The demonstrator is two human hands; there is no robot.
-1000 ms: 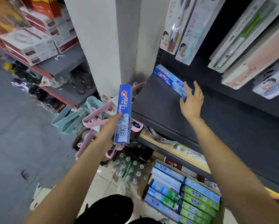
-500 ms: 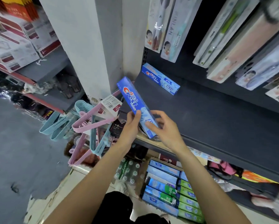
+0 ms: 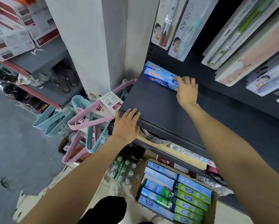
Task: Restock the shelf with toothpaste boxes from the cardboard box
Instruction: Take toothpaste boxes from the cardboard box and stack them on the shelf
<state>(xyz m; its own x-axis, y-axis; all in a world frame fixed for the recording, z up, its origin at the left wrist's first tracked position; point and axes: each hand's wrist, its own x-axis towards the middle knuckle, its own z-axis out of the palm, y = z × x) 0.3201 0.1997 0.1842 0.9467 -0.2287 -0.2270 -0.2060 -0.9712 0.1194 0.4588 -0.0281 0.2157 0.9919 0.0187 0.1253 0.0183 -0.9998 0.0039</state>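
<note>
My right hand [image 3: 186, 90] has its fingers curled over the near end of the toothpaste boxes [image 3: 159, 75] at the back left corner of the dark shelf [image 3: 159, 104]; they look like two blue boxes laid together, though blur keeps me from being sure, and I judge the hand is setting or squaring them, not lifting. My left hand [image 3: 126, 125] lies flat and released, fingers straight, resting on the shelf's front left corner and holding nothing. The risk I see: the boxes sit beside the shelf's left end, so a push too far that way could send one off the side toward the pink and blue hangers [image 3: 87, 120] below; a careless pull-back could also drag the near box out of line. Leaning weight on the front lip might rock the shelf, though I cannot tell how firmly it is fixed. The cardboard box [image 3: 210, 206] on the floor holds many more blue and green cartons, so most of the restocking remains. As for writing, the shelved boxes carry red lettering too smeared to read; a hanging pack [image 3: 184, 28] above shows "XINLAN"; the hanger tag [image 3: 110, 102] has a barcode and a red patch, illegible.
</note>
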